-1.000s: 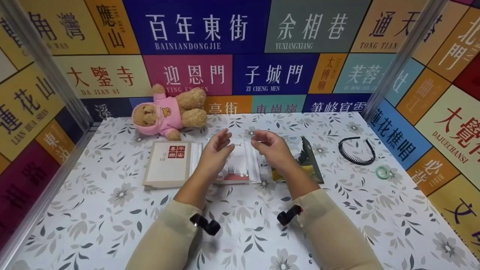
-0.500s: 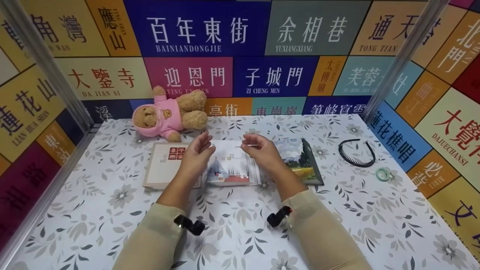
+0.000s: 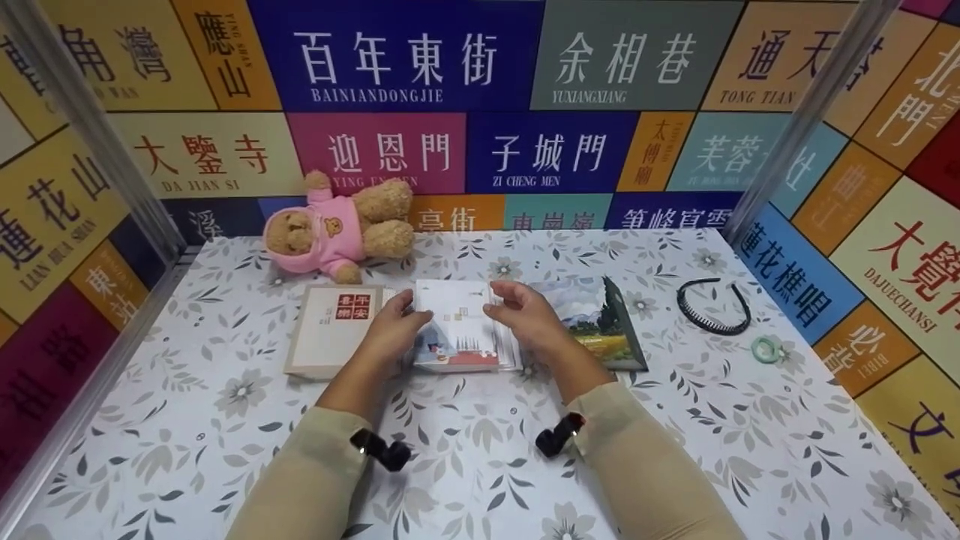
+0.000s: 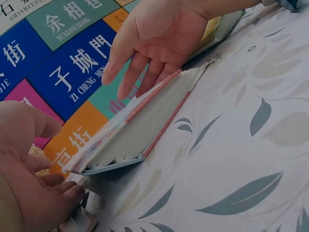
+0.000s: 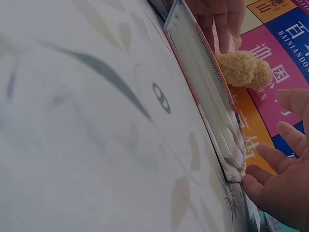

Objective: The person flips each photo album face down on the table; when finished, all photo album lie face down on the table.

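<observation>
A small book with a pale illustrated cover (image 3: 456,319) lies flat at the middle of the table, between both hands. My left hand (image 3: 386,330) is at its left edge, fingers loosely bent, the thumb close to the cover. My right hand (image 3: 531,319) faces it from the right edge, fingers slightly spread and bent. The left wrist view shows the book's white page block (image 4: 145,128) between red cover edges, with the left fingers (image 4: 65,188) beside the near corner. From the right wrist view, the right fingertips (image 5: 248,181) are right at the book's far corner.
Left of it lies a beige book (image 3: 334,334) with a red square print; on the right lies a landscape-painted book (image 3: 611,322). A teddy bear in pink (image 3: 337,229) lies at the back left. A black headband (image 3: 712,326) and a green ring (image 3: 766,347) lie farther right.
My left hand has moved left off the book's cover, and the right hand slightly left. Both have then come lower, to the book's side edges. The other objects stay put.
</observation>
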The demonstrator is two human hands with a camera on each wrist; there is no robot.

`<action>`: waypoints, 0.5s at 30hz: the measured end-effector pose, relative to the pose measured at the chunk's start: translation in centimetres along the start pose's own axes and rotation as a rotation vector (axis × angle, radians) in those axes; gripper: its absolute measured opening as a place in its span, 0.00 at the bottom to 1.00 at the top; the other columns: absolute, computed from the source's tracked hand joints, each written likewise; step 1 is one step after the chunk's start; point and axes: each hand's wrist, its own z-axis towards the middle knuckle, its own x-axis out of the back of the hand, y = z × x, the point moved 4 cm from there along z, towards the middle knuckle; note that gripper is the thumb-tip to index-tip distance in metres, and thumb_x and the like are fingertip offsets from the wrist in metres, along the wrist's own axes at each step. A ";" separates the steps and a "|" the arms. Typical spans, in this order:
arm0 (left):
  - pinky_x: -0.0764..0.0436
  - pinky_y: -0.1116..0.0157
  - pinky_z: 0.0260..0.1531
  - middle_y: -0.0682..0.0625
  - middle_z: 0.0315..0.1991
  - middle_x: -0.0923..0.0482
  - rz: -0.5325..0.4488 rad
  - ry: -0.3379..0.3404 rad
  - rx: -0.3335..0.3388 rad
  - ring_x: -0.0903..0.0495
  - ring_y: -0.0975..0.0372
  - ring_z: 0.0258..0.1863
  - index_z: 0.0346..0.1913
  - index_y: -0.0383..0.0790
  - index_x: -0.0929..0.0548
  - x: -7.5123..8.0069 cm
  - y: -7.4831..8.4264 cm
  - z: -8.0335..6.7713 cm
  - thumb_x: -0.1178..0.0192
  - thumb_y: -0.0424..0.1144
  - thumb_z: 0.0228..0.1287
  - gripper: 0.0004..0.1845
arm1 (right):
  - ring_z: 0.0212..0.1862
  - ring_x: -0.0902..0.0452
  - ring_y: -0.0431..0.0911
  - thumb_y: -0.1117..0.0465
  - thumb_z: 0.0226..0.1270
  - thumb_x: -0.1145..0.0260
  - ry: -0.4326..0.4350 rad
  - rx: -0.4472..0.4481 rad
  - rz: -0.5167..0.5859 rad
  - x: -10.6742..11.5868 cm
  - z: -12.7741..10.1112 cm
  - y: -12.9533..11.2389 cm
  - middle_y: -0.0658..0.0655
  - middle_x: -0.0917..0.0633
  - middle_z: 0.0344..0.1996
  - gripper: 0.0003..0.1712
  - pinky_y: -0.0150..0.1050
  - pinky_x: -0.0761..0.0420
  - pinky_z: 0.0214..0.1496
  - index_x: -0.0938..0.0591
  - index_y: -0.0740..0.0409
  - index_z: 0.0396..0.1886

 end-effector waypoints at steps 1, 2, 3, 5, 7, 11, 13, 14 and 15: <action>0.46 0.53 0.88 0.40 0.88 0.47 -0.004 -0.007 0.022 0.48 0.49 0.88 0.86 0.36 0.47 -0.1 -0.2 0.0 0.41 0.40 0.78 0.42 | 0.82 0.35 0.57 0.56 0.74 0.27 0.003 -0.004 -0.008 -0.1 0.0 0.1 0.57 0.26 0.79 0.33 0.51 0.36 0.86 0.23 0.52 0.76; 0.48 0.54 0.88 0.41 0.88 0.48 -0.006 -0.012 0.040 0.49 0.50 0.88 0.87 0.37 0.47 -0.2 -0.3 -0.1 0.41 0.41 0.78 0.42 | 0.82 0.35 0.57 0.57 0.73 0.27 0.004 -0.006 -0.018 -0.1 0.1 0.1 0.58 0.26 0.79 0.33 0.51 0.36 0.87 0.23 0.52 0.76; 0.49 0.54 0.88 0.41 0.88 0.48 0.001 -0.016 0.045 0.49 0.50 0.88 0.87 0.37 0.47 -0.3 -0.3 -0.1 0.41 0.41 0.78 0.42 | 0.83 0.36 0.58 0.57 0.73 0.27 0.002 -0.005 -0.032 -0.2 0.1 0.2 0.58 0.26 0.79 0.33 0.52 0.36 0.87 0.23 0.51 0.76; 0.51 0.54 0.88 0.41 0.88 0.48 0.006 -0.018 0.051 0.50 0.51 0.88 0.87 0.37 0.47 -0.4 -0.4 -0.1 0.41 0.42 0.77 0.42 | 0.83 0.36 0.58 0.59 0.72 0.26 -0.013 0.005 -0.056 -0.3 0.1 0.3 0.58 0.26 0.79 0.34 0.52 0.37 0.87 0.23 0.51 0.76; 0.51 0.55 0.88 0.41 0.88 0.48 0.007 -0.018 0.045 0.51 0.51 0.89 0.86 0.37 0.46 -0.5 -0.5 -0.1 0.41 0.41 0.77 0.42 | 0.83 0.37 0.58 0.60 0.71 0.26 -0.038 0.019 -0.073 -0.3 0.0 0.3 0.58 0.26 0.79 0.35 0.52 0.38 0.87 0.24 0.50 0.77; 0.51 0.54 0.88 0.41 0.88 0.48 0.000 -0.019 0.055 0.51 0.52 0.89 0.86 0.38 0.45 -0.7 -0.6 -0.1 0.41 0.41 0.77 0.41 | 0.86 0.43 0.56 0.59 0.71 0.25 -0.114 0.022 -0.106 -0.5 -0.3 0.4 0.55 0.30 0.82 0.37 0.53 0.43 0.89 0.25 0.46 0.79; 0.52 0.54 0.89 0.42 0.88 0.48 -0.009 -0.018 0.071 0.51 0.52 0.89 0.86 0.40 0.45 -0.7 -0.7 -0.1 0.42 0.41 0.77 0.41 | 0.88 0.47 0.55 0.57 0.71 0.25 -0.153 0.021 -0.145 -0.6 -0.5 0.4 0.53 0.33 0.84 0.38 0.54 0.45 0.90 0.25 0.44 0.78; 0.52 0.54 0.89 0.42 0.88 0.48 -0.011 -0.017 0.076 0.51 0.52 0.89 0.86 0.40 0.45 -0.7 -0.7 -0.1 0.42 0.40 0.77 0.40 | 0.88 0.50 0.55 0.57 0.71 0.25 -0.173 0.023 -0.171 -0.7 -0.6 0.3 0.52 0.35 0.85 0.38 0.55 0.46 0.90 0.25 0.44 0.78; 0.52 0.54 0.89 0.42 0.88 0.48 -0.015 -0.017 0.078 0.51 0.52 0.89 0.86 0.41 0.44 -0.7 -0.8 -0.1 0.42 0.39 0.77 0.40 | 0.89 0.51 0.55 0.56 0.70 0.24 -0.190 0.027 -0.198 -0.7 -0.7 0.3 0.52 0.37 0.86 0.38 0.56 0.47 0.90 0.25 0.44 0.78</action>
